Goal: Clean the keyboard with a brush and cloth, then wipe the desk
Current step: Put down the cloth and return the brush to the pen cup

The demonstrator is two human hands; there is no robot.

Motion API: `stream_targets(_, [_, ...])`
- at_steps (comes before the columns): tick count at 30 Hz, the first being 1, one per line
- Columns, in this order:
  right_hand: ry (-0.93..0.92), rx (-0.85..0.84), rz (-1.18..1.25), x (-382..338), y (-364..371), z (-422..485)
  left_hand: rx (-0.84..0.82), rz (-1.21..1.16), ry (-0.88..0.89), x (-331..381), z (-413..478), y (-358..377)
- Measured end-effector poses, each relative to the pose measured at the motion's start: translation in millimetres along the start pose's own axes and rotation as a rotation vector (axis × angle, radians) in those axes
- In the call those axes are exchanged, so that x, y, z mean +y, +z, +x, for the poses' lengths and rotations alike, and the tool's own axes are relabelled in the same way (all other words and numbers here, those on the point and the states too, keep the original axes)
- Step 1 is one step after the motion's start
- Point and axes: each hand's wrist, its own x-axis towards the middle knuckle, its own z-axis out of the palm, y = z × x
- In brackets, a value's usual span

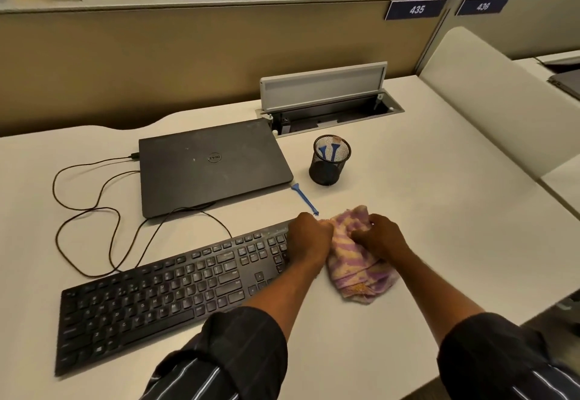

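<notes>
Cubicle desk: left hand and right hand clutch the bunched cloth between them; keyboard stretches lengthwise leftward from the grip, its end under the left hand.

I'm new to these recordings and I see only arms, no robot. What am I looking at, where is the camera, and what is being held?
There is one picture, taken by a wide-angle camera worn on a person's head and looking down at their own arms. There is no machine. The left hand and right hand are bare, and both grip a purple-and-cream cloth at the right end of a black keyboard. Also on the desk are a closed laptop, a small blue brush lying loose, and a mesh cup holding more blue tools.
</notes>
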Motion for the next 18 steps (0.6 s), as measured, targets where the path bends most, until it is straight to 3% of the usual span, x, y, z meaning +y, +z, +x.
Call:
stream_targets(5, [-0.107,0.362,-0.001,-43.2,-14.3,-6.2,0.045,-0.071,0.01,6.1,23.9,-36.5])
stream_targets(7, [-0.181,0.417,0.057,-69.3,-13.8,-3.3,0.062,-0.133,-0.023,7.1,36.7,-50.2])
stream_targets(12, [-0.25,0.212,0.08,-109.2,9.2,28.9,0.119,-0.274,-0.182,4.4,71.0,-57.0])
stream_targets(18, [-0.282,0.083,0.107,-122.0,35.6,76.4,0.177,-0.363,-0.293,6.9,101.6,-36.3])
